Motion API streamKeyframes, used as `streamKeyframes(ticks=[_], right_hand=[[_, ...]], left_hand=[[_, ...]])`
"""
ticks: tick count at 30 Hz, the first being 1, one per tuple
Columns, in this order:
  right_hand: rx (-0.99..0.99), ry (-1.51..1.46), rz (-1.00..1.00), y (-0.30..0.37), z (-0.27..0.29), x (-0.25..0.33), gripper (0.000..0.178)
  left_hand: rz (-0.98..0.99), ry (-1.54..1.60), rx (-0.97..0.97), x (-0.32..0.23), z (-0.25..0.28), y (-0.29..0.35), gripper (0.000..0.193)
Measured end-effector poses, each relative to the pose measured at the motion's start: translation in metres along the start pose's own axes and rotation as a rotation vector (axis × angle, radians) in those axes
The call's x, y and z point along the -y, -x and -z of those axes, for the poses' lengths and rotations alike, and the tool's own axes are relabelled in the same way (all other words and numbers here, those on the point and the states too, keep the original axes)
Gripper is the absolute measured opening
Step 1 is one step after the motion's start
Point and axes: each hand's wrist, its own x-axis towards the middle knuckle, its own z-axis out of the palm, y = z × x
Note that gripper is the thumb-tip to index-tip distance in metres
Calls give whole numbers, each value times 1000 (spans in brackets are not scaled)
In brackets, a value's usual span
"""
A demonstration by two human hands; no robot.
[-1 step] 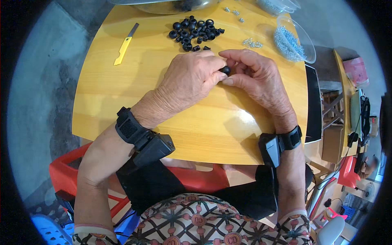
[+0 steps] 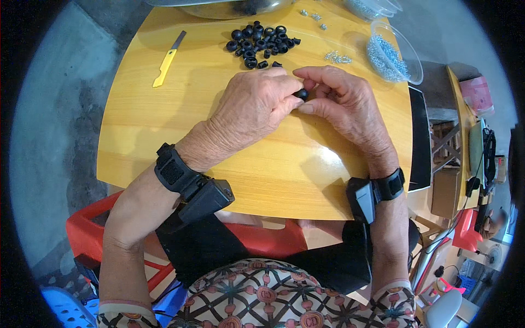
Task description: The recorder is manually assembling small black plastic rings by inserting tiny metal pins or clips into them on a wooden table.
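Note:
A small round black part (image 2: 301, 94), plastic or rubber by its look, is pinched in the fingertips of my left hand (image 2: 256, 99). On its right side my right hand (image 2: 343, 104) has thumb and bent fingers closed in on the same part, with the index finger raised above it. Fingers cover most of the part, so its full shape is hidden. Just beyond my left hand lies a loose pile of black round and sleeve-like parts (image 2: 262, 42). A few strayed pieces sit right at my left knuckles.
A yellow-handled knife (image 2: 165, 66) lies on the wooden table (image 2: 180, 126) at the left. Small silvery metal pieces (image 2: 338, 57) are scattered near a clear tub (image 2: 418, 68) holding many more at the far right. A large clear container (image 2: 235, 11) stands at the far edge.

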Motion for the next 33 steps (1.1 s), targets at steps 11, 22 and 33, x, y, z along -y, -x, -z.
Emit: streamKeyframes(ticks=[11,22,33], right_hand=[[-96,-77,-28,1,-7,-1,11],[-137,143,114,-2,-12,5,13],[-79,107,-21,-2,-6,11,12]], left_hand=[[56,41,18,-2,5,0,13],[112,58,20,0,7,-1,15],[150,89,-58,-1,2,-1,15]])
